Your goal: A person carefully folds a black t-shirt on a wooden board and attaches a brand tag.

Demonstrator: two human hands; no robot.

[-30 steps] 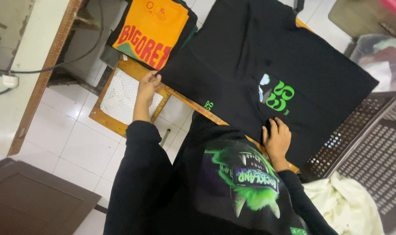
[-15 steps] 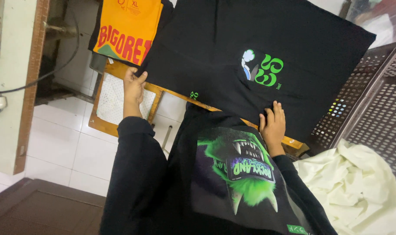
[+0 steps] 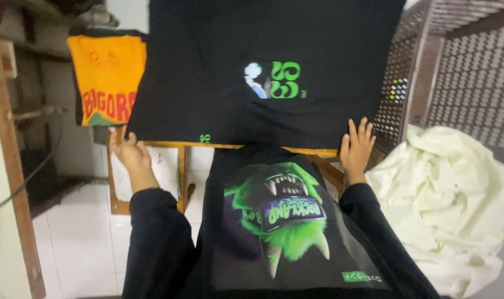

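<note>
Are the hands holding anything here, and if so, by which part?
Both hold the black T-shirt at its near hem: left hand at the left corner, right hand lying flat near the right corner.

Top of the black shirt (image 3: 274,66) runs off the upper edge of the frame. The wooden desk (image 3: 246,147) beneath is almost wholly covered, only a thin front strip showing. Left hand (image 3: 127,152) tucks its fingertips under the hem, unseen. Orange shirt (image 3: 108,77), upper left, is partly overlapped, its print cut short.
</note>
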